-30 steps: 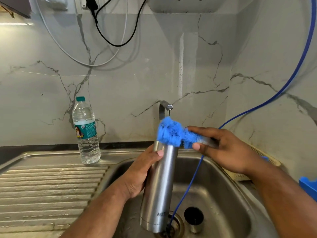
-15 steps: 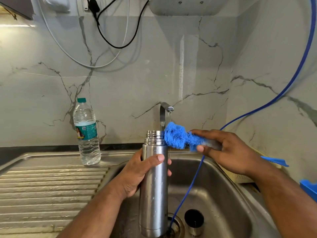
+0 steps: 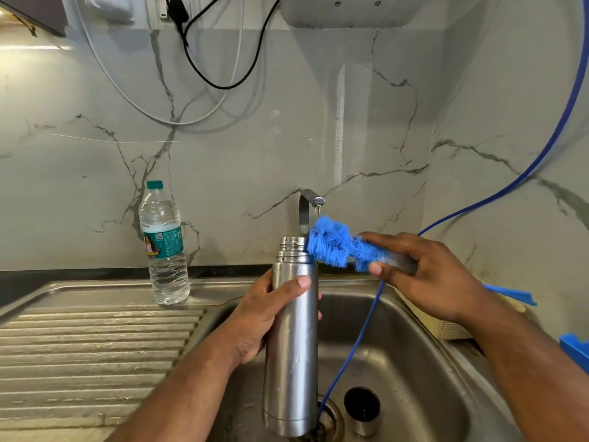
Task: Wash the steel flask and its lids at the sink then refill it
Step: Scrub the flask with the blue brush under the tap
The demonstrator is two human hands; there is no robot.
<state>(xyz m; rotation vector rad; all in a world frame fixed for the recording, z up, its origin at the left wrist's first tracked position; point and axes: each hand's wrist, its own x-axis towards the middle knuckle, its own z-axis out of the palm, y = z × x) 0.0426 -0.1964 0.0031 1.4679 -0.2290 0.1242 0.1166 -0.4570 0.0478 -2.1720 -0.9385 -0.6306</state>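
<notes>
One flask (image 3: 291, 346) at the middle, over one sink (image 3: 414, 362). Two hands: the left hand (image 3: 264, 317) and the right hand (image 3: 427, 275). One blue brush (image 3: 334, 242). One steel cup (image 3: 361, 409) near the drain. One water bottle (image 3: 164, 247), far left. One tap (image 3: 306, 208). One blue hose (image 3: 353, 342). One black cable (image 3: 197, 65) on the far wall. One basket (image 3: 446, 327) at the right.

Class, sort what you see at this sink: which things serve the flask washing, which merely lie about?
In use: tall steel flask, fluffy blue bottle brush, round steel cup lid, curved steel tap.
Lying about: clear plastic water bottle, cream perforated basket, black cable.
</notes>
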